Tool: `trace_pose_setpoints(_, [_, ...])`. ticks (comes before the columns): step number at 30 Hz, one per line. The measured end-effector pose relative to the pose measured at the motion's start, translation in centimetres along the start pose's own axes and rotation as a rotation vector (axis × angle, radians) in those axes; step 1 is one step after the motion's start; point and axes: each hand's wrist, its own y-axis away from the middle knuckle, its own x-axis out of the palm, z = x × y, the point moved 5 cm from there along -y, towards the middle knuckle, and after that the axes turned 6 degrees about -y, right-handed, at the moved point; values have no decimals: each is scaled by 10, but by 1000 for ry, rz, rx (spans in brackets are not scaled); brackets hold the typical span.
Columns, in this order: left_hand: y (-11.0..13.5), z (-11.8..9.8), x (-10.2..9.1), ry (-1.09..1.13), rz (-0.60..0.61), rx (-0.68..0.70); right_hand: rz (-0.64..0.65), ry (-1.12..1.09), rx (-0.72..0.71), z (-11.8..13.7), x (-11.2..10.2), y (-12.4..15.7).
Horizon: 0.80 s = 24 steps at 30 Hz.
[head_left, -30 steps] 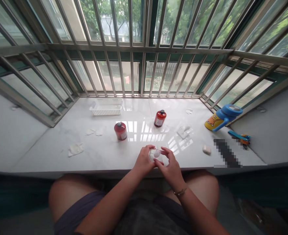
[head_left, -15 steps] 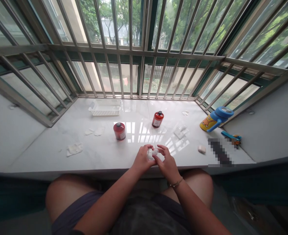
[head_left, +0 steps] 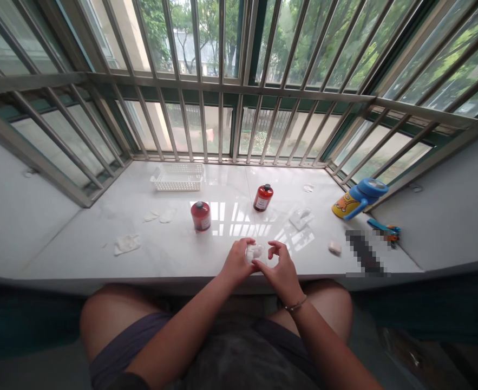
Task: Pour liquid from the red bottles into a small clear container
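A person's left hand (head_left: 236, 262) grasps a white wad (head_left: 254, 252) over a marble windowsill (head_left: 80, 260), the half-open right hand (head_left: 281, 269) just beside it.

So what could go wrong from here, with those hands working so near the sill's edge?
The crumpled white wad in the left hand is close to the front edge of the white marble sill, so it might slip and drop off. A careless reach by the right hand could also tip the upright red bottle.
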Motion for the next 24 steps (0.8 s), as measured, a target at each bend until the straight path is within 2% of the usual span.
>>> trace_pose_setpoints(2, [0,0,0,6,-3,-3,31,-50,-30,2,2,5])
trace_pose_setpoints(6, [-1,-1,0,25,17,-28,177,-189,-22,5,9,13])
trace_pose_setpoints(12, [0,-3,-1,-2,19,-16,55,-138,-6,0,-4,13])
trace_pose_setpoints(14, [0,-2,0,-6,20,-18,63,-156,-26,2,-5,13])
trace_pose_setpoints(18, [0,0,0,1,14,-28,167,-210,-22,6,2,16])
trace_pose_setpoints(24, [0,2,1,-13,19,-15,60,-134,10,-1,-1,17])
